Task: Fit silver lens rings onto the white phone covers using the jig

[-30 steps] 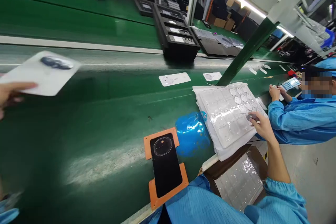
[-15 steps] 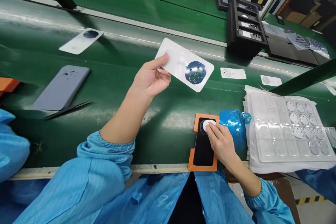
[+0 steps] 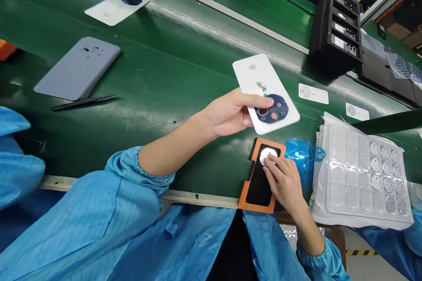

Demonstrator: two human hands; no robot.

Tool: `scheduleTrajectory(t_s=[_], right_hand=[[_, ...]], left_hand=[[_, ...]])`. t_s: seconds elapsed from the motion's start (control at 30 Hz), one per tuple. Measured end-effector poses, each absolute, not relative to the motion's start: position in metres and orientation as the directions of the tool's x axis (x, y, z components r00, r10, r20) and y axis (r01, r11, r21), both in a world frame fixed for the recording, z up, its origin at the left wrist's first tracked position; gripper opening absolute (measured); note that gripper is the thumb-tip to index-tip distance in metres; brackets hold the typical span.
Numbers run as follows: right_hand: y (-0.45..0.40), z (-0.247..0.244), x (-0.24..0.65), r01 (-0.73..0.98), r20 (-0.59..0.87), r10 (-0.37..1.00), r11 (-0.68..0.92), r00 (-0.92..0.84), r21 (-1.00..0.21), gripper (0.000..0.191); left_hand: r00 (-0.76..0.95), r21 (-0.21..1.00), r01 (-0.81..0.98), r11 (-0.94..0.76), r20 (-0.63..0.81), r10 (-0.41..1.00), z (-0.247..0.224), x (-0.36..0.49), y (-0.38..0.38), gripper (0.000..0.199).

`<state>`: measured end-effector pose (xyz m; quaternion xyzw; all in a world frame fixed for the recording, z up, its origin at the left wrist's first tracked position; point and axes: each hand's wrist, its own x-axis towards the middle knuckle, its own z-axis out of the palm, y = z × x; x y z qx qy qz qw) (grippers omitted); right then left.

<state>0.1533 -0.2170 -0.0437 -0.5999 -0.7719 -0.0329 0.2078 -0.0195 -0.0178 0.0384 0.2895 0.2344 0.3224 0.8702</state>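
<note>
A green bench top (image 3: 141, 136) with a satiny sheen ran across the view, wet-looking where light struck it. The left arm reached across it in a blue, elastic-cuffed sleeve, forearm bare and angled up to the right; the right arm rose more steeply from the lower right, its wrist bent in toward the left. A clear plastic tray (image 3: 349, 184) lay near the right hand's side on white sheets, its square pockets partly filled with round silvery discs (image 3: 386, 167). A black rack (image 3: 332, 39) with open compartments stood on the far side.

Smooth grey phone-shaped plates (image 3: 77, 68) lay stacked at the left, dark tweezers (image 3: 84, 103) just beside them. Near the front edge sat an orange fixture (image 3: 244, 195) around a flat black panel (image 3: 260, 186).

Above the fixture, the left hand (image 3: 232, 112) gripped a tilted white rounded panel (image 3: 255, 74), thumb across its dark blue camera-shaped patch (image 3: 280, 113) and fingers beneath. Small dark script on the panel was too small to read.

A crinkled, glossy blue film (image 3: 298, 158) lay beside the fixture. The right hand (image 3: 285, 180) had its fingertips gathered on a white disc (image 3: 267, 154) at the black panel's upper end; whether they pinched or pressed it could not be told.
</note>
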Motion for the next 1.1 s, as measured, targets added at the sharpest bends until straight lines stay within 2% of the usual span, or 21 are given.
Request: scheduleTrajectory(t_s=[0.13,0.33,0.63,0.73,0.83,1.1], right_hand=[[-0.215,-0.018,0.172,0.896,0.503,0.864,0.240,-0.023,-0.372,0.023],[-0.207,0.006,0.181,0.862,0.598,0.793,0.221,0.114,-0.456,0.018],[-0.200,0.018,0.157,0.841,0.583,0.791,0.179,0.186,-0.511,0.016],[-0.190,0.021,0.146,0.859,0.580,0.786,0.133,0.212,-0.494,0.013],[-0.178,0.019,0.143,0.868,0.556,0.789,0.058,0.263,-0.492,0.007],[-0.169,0.009,0.144,0.744,0.468,0.761,-0.028,0.449,-0.667,0.011]], left_hand=[[0.731,0.732,-0.389,0.559,-0.124,0.671,0.035,-0.017,-0.026,0.029],[0.651,0.800,-0.398,0.450,-0.100,0.752,0.020,-0.008,-0.023,0.038],[0.615,0.902,-0.321,0.287,-0.031,0.788,0.002,0.004,-0.044,0.047],[0.614,0.950,-0.217,0.224,-0.045,0.788,-0.004,0.010,-0.049,0.042],[0.687,0.984,-0.106,0.144,-0.033,0.726,-0.008,0.012,-0.056,0.045],[0.723,0.963,-0.135,-0.233,0.257,0.641,-0.009,0.014,-0.077,0.045]])
